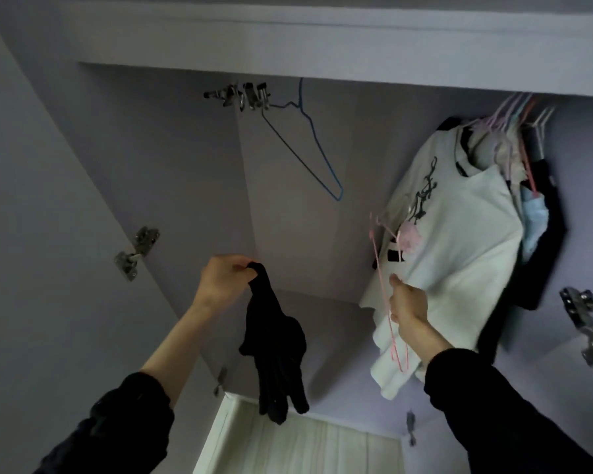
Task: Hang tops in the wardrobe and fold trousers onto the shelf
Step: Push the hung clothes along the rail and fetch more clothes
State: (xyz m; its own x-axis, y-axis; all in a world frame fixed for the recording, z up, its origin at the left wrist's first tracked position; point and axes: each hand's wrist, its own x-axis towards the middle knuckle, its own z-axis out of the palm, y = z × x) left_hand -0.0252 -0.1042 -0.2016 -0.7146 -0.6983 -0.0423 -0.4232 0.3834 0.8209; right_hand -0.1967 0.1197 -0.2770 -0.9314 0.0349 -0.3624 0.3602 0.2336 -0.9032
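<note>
Left grip: my left hand point(221, 280) is raised, fingers curled, pinching the top end of a black garment point(276, 347).
Black garment: it hangs limp from that pinch, bunched, lower end dangling in front of the wardrobe's back panel; I cannot tell whether it is a top or trousers.
Right grip: my right hand point(406, 302) has its fingers closed round a pink wire hanger point(387, 295), thumb pointing up.
Pink hanger: held tilted, its hook end up by the white shirt's print, its lower end below my wrist; it crosses the front of the shirt.
White shirt point(459, 241): hangs from the rail at upper right, black print on the chest, hem just behind my right hand.
Other clothes point(541, 213): a cluster of dark and light-blue pieces on pale hangers, just behind the white shirt.
Blue hanger point(308, 145): bare wire, hanging alone at upper centre, well apart from the clothes.
Wardrobe point(185, 165): pale lilac interior, door open at left, metal hinges point(137, 251) showing on both sides.
Sleeves: both my forearms are in dark sleeves pushed back from the wrists.
</note>
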